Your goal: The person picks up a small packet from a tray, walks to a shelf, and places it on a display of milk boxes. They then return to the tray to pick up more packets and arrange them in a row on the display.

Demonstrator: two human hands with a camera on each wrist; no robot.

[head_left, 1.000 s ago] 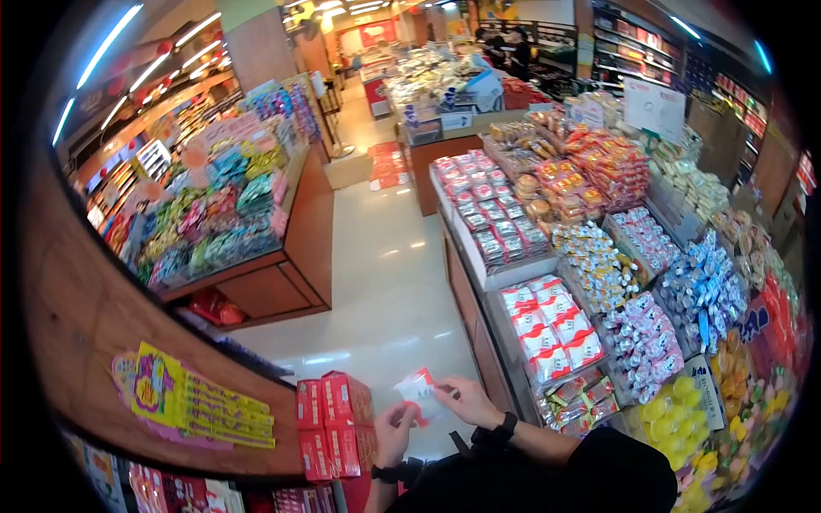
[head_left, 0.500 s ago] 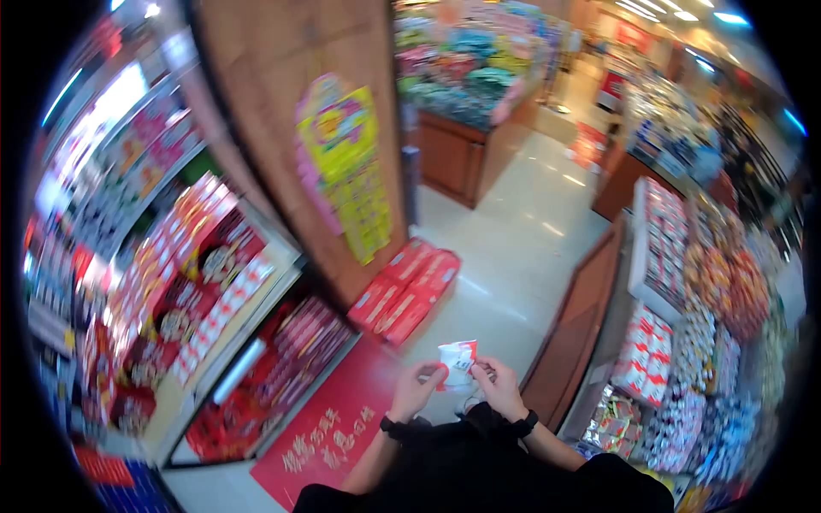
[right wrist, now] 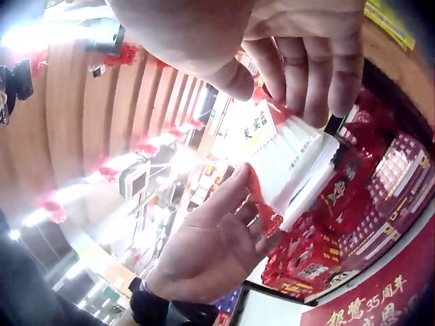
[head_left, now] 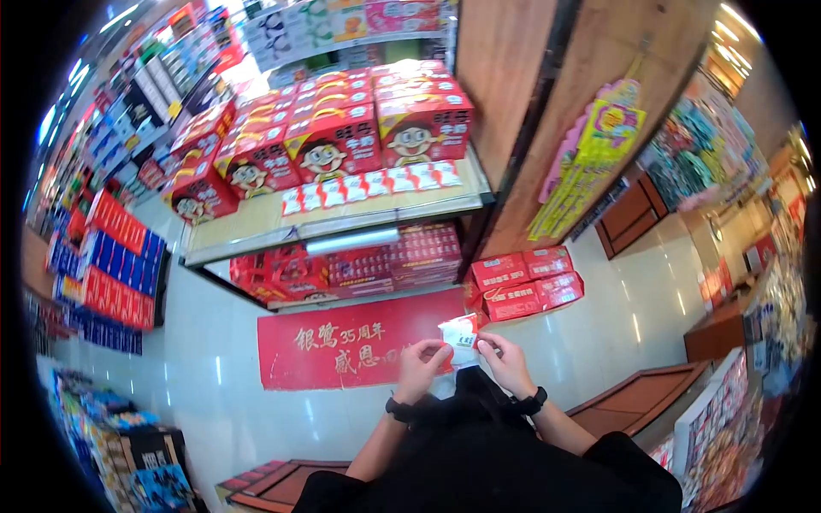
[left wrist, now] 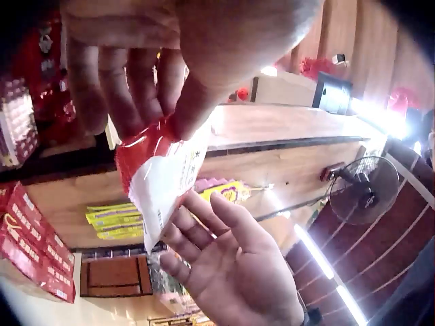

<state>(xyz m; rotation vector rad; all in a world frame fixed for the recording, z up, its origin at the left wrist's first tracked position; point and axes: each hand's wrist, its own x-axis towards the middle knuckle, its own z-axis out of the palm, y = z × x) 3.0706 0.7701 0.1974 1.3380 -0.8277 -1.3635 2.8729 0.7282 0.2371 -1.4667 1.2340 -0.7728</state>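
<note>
A small white packet with red ends (head_left: 462,335) is held up in front of the body, dark print facing the head camera. My left hand (head_left: 420,369) pinches one red end between thumb and fingers. At the opposite end my right hand (head_left: 507,366) grips the packet with thumb and fingertips. Close up in the left wrist view, the packet (left wrist: 166,180) looks soft and creased. On the shelf ahead, a row of similar red-and-white packets (head_left: 376,182) lies along the front edge, before red cartons with cartoon faces (head_left: 333,141).
The shelf (head_left: 342,218) has red packs below it. Red boxes (head_left: 526,282) sit on the floor by a wooden pillar (head_left: 513,103) where yellow hanging strips (head_left: 581,167) are fixed. A red floor mat (head_left: 299,329) lies ahead. Blue and red stacks (head_left: 120,265) stand at left.
The head view has swung left, from the candy counters to the shelf with red cartons. Both hands keep hold of the packet throughout, and its printed face now shows more squarely.
</note>
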